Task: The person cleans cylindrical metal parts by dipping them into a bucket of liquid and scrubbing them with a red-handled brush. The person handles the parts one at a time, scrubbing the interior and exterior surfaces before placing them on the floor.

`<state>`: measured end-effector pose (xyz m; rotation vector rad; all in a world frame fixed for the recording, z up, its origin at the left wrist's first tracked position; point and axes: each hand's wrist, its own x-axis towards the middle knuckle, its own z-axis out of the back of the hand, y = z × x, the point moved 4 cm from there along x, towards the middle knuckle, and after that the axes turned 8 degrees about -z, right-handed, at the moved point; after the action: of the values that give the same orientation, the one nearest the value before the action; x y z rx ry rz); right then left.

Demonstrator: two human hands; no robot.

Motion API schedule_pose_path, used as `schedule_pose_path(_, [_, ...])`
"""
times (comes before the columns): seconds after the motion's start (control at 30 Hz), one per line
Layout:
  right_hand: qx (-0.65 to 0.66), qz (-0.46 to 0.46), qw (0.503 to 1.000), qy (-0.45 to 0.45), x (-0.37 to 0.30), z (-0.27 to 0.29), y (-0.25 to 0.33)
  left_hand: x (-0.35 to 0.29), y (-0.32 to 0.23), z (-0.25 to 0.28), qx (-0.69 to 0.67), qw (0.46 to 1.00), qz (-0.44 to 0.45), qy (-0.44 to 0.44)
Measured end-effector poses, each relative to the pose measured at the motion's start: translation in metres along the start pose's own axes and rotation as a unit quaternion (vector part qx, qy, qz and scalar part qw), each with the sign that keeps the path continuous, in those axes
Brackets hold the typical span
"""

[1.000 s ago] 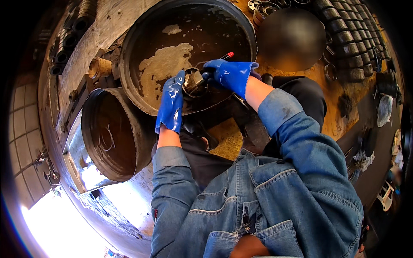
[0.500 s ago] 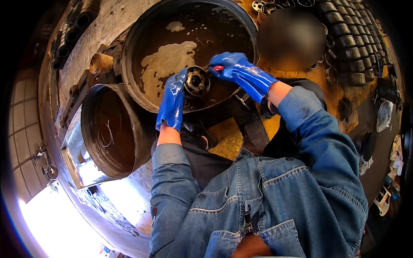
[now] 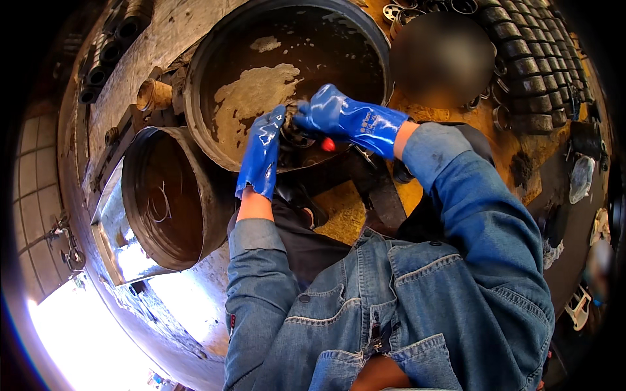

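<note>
My left hand (image 3: pixel 262 146), in a long blue rubber glove, grips a round dark metal part (image 3: pixel 298 139) over the near side of a big round tub. The part is mostly covered by my gloves now; the earlier picture shows a ring of holes around its centre. My right hand (image 3: pixel 331 114), gloved the same way, is closed and pressed to the part's upper right side. From beneath it sticks out the red end of a tool (image 3: pixel 328 144); its working end is hidden, so its kind cannot be told. Brown liquid with a patch of foam (image 3: pixel 257 88) fills the tub (image 3: pixel 195 120).
A second, smaller drum (image 3: pixel 212 189) with a wire inside stands at the left. Beyond it are a rusty can (image 3: pixel 154 95) and dark cylinders (image 3: pixel 98 77). Stacked metal cylinders (image 3: pixel 521 68) and loose rings (image 3: pixel 464 5) lie at the far right, beside a blurred round shape (image 3: pixel 442 60).
My right hand has moved left and turned over onto the metal part, which it now partly covers. The red tool end has swung down toward me. My left hand has barely moved.
</note>
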<state>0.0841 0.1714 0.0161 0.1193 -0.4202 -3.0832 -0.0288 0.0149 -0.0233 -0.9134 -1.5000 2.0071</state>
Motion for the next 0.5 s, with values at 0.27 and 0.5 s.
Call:
schedule_pose_path(0.27, [0.425,-0.372,0.825,-0.029,-0.032,-0.057,-0.054,-0.007,-0.007,0.005,0.104,0.993,-0.053,-0.006])
schedule_pose_path(0.5, [0.425,-0.443,0.789,0.034,-0.045,-0.003,-0.054,-0.011,-0.009,0.009,0.266,0.951,-0.155,-0.010])
